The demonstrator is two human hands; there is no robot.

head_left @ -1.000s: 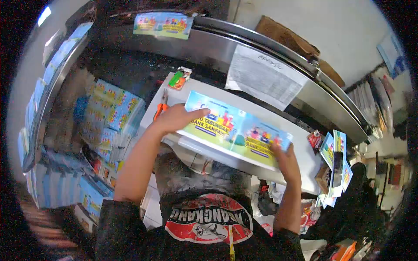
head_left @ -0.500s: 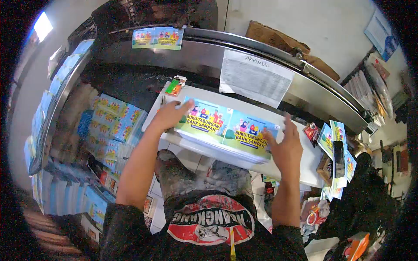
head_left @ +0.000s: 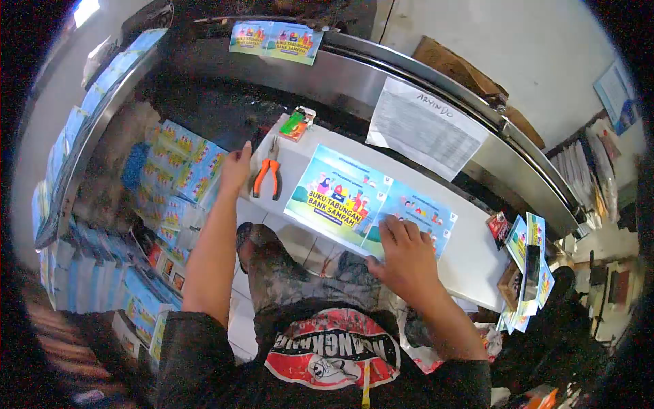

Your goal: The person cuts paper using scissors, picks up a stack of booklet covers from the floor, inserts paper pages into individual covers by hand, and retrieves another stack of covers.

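Observation:
Printed cover sheets (head_left: 334,198) with yellow and blue artwork lie on the white table (head_left: 470,262). My right hand (head_left: 407,255) rests on their right half, fingers bent with the thumb at the near edge; whether it grips a sheet is hidden. Off the table's left end is my left hand (head_left: 236,167), near the stacks of printed sheets on that side, with its fingers partly hidden. Between my left hand and the cover sheets lie orange-handled pliers (head_left: 268,174). A small green and orange packet (head_left: 294,125) sits at the table's far left corner.
Stacks of printed sheets (head_left: 180,160) stand low on the left. A paper with handwriting (head_left: 426,126) hangs on the metal rail behind the table. At the right end are a red packet (head_left: 499,228), a small box (head_left: 509,285) and a dark phone-like object (head_left: 531,276).
My left hand has left the cover sheets and moved left, uncovering the pliers. My right hand has moved inward from the right edge onto the sheets.

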